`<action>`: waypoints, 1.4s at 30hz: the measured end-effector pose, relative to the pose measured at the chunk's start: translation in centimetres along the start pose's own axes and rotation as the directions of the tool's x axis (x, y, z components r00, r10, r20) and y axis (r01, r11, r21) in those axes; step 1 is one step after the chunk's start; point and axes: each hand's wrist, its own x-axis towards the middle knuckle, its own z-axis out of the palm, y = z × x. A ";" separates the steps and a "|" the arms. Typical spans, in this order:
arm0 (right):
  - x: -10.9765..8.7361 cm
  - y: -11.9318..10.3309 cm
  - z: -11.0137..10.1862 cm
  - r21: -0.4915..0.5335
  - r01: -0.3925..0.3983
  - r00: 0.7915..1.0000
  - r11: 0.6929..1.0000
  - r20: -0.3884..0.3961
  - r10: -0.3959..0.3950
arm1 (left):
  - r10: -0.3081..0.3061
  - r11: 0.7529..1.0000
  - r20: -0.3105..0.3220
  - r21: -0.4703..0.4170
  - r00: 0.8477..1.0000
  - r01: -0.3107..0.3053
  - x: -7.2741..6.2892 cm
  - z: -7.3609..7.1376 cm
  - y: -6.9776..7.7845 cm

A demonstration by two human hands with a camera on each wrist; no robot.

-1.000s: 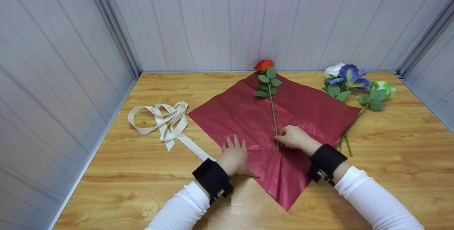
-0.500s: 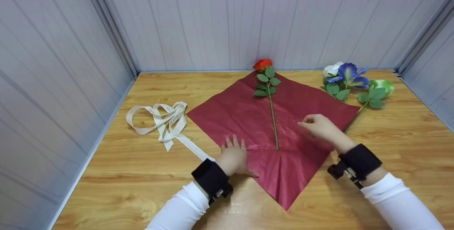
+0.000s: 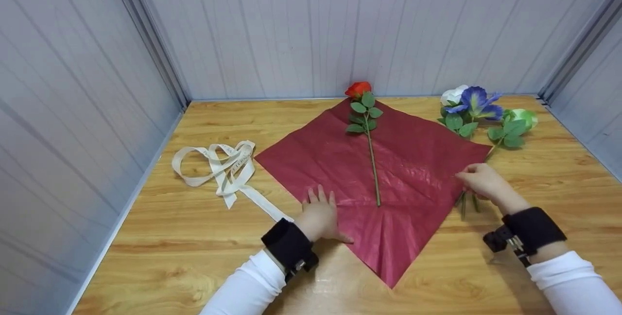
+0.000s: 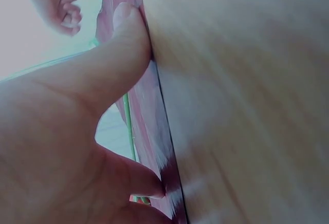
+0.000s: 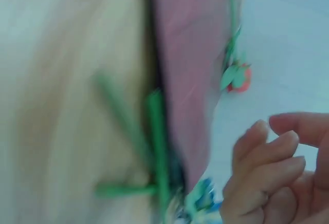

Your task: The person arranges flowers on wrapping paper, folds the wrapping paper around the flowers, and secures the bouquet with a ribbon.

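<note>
Left hand point(image 3: 319, 217): being pressed flat, fingers spread, nothing gripped, on the red paper point(image 3: 418, 154), mid-frame;
Right hand point(image 3: 482, 182): being held loosely curled, empty, by the stems point(image 5: 158, 136), right of frame;
Red paper: being judged thin, easily creased;
Flowers point(image 3: 477, 103): being seen upper right; being judged light, soft-petalled; best being pinched by the seemingly stiff stems

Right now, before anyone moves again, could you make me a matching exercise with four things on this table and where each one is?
Things
1. red rose
2. cream ribbon
3. blue-purple flower
4. left hand

Places
A. fingers spread on the near-left edge of the dark red paper
B. between a white flower and a green flower
C. lying on the paper, bloom at its far corner
D. looped loosely on the wooden table, left of the paper

Pairs: 1-C, 2-D, 3-B, 4-A.
</note>
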 end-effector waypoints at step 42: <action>0.2 3.3 1.0 0.199 -0.162 0.986 0.966 0.079 0.149 | -0.020 1.000 0.018 0.003 1.000 0.020 -0.1 -0.1 0.2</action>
